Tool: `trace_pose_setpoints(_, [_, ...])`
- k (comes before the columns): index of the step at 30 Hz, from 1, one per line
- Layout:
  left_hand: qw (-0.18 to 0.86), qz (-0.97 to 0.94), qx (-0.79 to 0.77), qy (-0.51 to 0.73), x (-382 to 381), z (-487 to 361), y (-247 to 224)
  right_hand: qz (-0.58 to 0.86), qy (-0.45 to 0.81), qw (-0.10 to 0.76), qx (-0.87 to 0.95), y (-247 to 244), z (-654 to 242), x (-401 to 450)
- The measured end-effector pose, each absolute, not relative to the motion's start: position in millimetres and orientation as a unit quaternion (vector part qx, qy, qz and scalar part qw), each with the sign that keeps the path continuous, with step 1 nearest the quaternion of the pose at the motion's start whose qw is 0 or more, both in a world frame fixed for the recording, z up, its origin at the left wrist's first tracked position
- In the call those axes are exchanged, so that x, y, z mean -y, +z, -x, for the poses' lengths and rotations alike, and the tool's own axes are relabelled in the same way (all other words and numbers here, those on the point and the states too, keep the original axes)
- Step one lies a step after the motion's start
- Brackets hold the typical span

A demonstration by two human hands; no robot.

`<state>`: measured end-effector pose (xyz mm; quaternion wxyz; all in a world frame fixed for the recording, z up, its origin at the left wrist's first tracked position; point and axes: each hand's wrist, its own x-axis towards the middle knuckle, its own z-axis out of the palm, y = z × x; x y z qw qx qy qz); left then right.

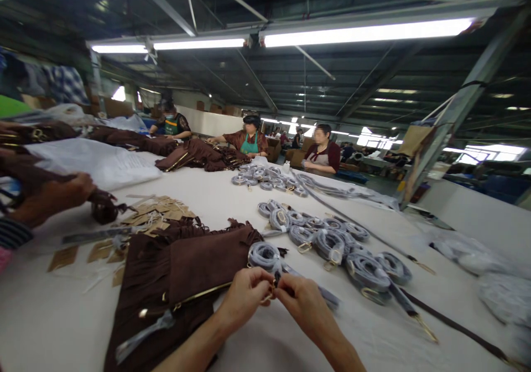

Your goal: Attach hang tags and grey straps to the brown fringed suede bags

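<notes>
Both hands meet over the near middle of the table. My left hand (245, 293) pinches a small gold metal clasp (270, 291) at the end of a coiled strap. Against it, my right hand (302, 300) is closed on the strap's dark end. The coil (264, 256), wrapped in clear film, rests just beyond my fingers at the edge of a dark brown fringed bag (207, 261). The bag lies flat to the left, its gold zipper (203, 293) facing me and a film-wrapped piece (145, 336) hanging from the zipper end.
Several wrapped strap coils (329, 245) lie to the right and farther back. Brown tags (166, 209) are heaped behind the bag. At left, another person's hand (70, 195) holds brown material. More brown bags (199, 153) and several people are beyond; plastic bags (506, 294) lie far right.
</notes>
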<state>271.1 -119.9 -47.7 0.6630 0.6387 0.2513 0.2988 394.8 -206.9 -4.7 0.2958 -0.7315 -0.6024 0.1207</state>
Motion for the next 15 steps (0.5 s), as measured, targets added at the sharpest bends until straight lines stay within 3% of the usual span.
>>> trace_pose_setpoints(3, [0.635,-0.66,-0.288,0.28,118,-268,-45,0.722,0.131,0.298,0.61,-9,-398,207])
trace_pose_setpoints(6, [0.435,-0.799,-0.276,0.311,120,-260,-34,0.697,0.092,0.334,0.628,-15,-404,205])
trace_pose_setpoints(10, [0.195,-0.89,-0.252,0.325,125,-253,-5,0.623,0.039,0.461,0.631,-17,-407,201])
trace_pose_setpoints(15, [0.09,-0.944,-0.17,0.267,130,-253,40,0.542,0.174,0.516,0.64,-12,-391,200])
